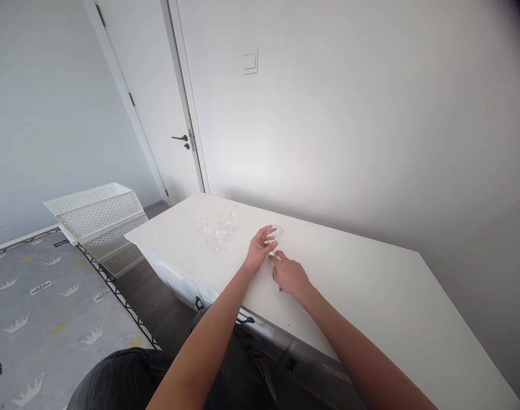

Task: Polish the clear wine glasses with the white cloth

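My left hand point(260, 248) is closed around the bowl of a clear drinking glass point(277, 230), its round rim showing above my fingers. Just below it, my right hand point(290, 274) has its fingers curled, with the tips by the lower part of the same glass. A small dark grey edge shows under the right hand; I cannot make out what it belongs to. To the left, several clear glasses point(217, 232) stand together on the white tabletop point(353, 273). They look stemmed, but their outlines are faint.
The cabinet front below has dark handles point(245, 319). A wall with a light switch point(250, 61) rises behind, beside a white door point(144, 85). At left are a perforated white rack point(101, 210) and a grey crown-patterned mattress point(50, 307). My knee point(118, 378) is close to the cabinet.
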`<state>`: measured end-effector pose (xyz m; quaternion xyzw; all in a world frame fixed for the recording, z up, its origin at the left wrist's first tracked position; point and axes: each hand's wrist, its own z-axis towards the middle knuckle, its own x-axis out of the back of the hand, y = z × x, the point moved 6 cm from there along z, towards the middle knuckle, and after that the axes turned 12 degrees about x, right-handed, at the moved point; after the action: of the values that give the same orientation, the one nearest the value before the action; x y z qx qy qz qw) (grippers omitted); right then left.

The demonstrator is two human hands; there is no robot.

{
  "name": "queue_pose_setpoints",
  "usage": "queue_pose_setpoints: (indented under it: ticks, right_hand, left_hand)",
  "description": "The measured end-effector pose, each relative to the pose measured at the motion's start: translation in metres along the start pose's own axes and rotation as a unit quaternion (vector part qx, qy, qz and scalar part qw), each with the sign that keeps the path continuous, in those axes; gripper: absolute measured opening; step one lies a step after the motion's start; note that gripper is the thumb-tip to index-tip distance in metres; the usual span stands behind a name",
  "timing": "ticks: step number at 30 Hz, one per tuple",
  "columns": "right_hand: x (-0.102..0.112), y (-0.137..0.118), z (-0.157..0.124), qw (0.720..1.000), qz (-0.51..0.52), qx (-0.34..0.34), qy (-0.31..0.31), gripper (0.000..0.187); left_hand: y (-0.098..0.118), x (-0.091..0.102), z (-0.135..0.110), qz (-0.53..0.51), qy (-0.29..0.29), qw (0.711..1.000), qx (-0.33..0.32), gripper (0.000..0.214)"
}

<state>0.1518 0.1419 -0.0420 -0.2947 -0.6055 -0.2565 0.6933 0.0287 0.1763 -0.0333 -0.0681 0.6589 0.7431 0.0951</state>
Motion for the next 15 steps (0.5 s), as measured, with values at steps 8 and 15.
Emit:
queue_pose_setpoints:
  ticks: [8,15]
  right_hand:
    - [0.002,0.025,-0.004,0.994,0.006,-0.105,0.001,0.042]
    - [0.009,0.065,-0.01,0.978,0.041,-0.206,0.016,0.041]
  left_hand:
    - [-0.014,0.041,-0.005,-0.022,0.272,0.961,0.051,0.033]
    - [0.024,0.058,-0.039,0.066,0.47,0.876,-0.081,0.024]
